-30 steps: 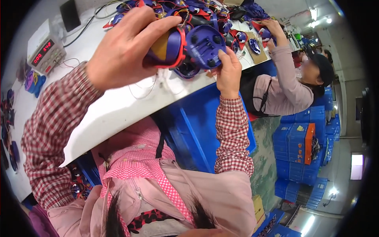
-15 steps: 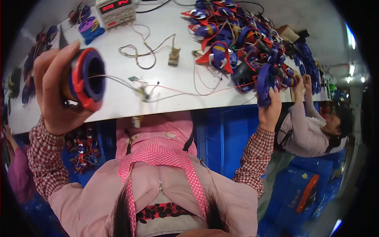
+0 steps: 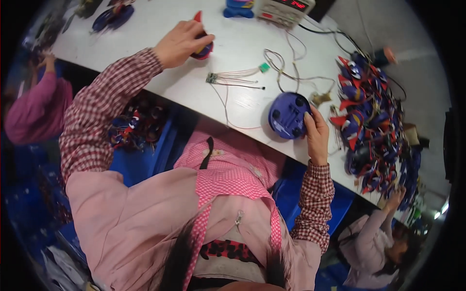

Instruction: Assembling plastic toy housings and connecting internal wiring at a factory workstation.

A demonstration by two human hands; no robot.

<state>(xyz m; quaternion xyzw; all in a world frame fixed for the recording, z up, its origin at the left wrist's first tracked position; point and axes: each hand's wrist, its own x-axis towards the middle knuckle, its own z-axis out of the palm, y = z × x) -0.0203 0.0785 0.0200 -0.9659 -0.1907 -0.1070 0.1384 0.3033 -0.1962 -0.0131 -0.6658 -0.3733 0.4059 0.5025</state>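
At the upper left of the table, my left hand (image 3: pixel 180 44) is closed around a purple and red plastic toy shell (image 3: pixel 205 51), which it mostly covers; a red pointed piece (image 3: pixel 198 17) sticks up beyond the fingers. My right hand (image 3: pixel 318 135) grips the right rim of a round purple plastic base (image 3: pixel 286 116), its inner face with black round parts turned up. Between the hands lies a small circuit board (image 3: pixel 211 77) with thin wires and a green connector piece (image 3: pixel 264 67). One thin wire runs from the board towards the base.
A heap of purple and red toy shells (image 3: pixel 364 116) covers the right side of the table. A power supply (image 3: pixel 286 10) with a looped cable (image 3: pixel 279 58) stands at the back beside a blue pot (image 3: pixel 239 8). Other people work at left (image 3: pixel 41 106) and right (image 3: pixel 371 237).
My left hand has lowered the toy shell from a raised position to the table. My right hand has brought the purple base away from the heap. The view has turned.
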